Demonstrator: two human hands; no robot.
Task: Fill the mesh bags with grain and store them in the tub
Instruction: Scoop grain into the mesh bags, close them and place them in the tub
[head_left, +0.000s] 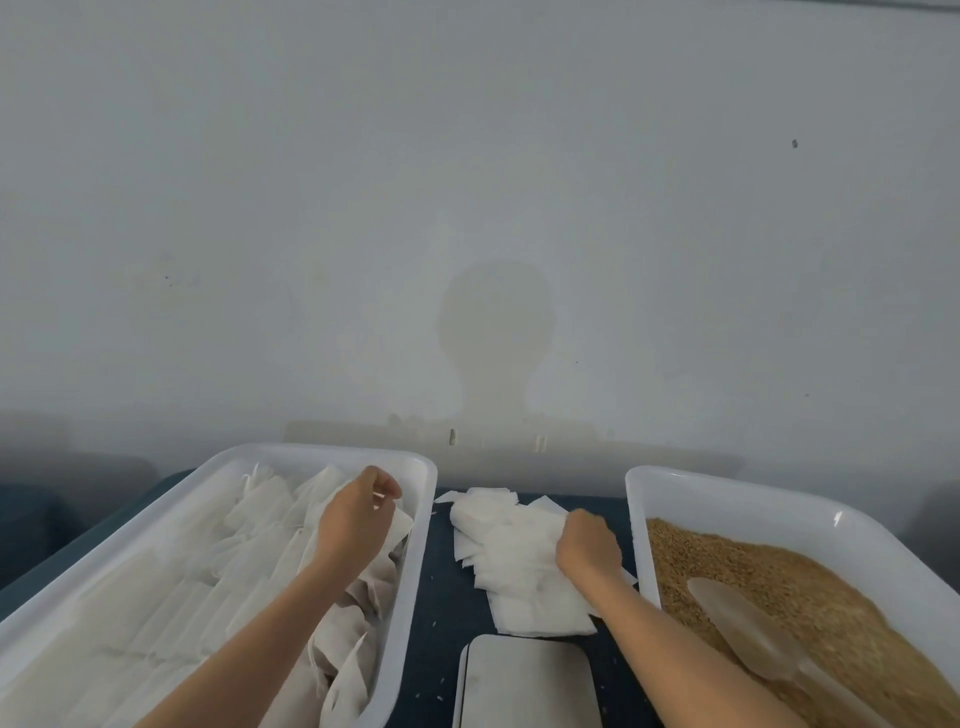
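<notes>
A white tub (410, 613) on the left holds several filled white mesh bags (239, 561). My left hand (358, 514) hovers over its far right corner, fingers curled, pinching the top of a bag (397, 522). Between the tubs a loose pile of empty white mesh bags (511, 556) lies on the dark table. My right hand (587, 545) rests on the pile's right side, fingers curled onto the bags. A second white tub (644, 519) on the right holds brown grain (779, 582) with a translucent scoop (748, 639) lying in it.
A flat grey rectangular slab, perhaps a scale (524, 686), sits at the front between the tubs. A few stray grains dot the dark blue table (441, 623). A pale wall stands close behind the table.
</notes>
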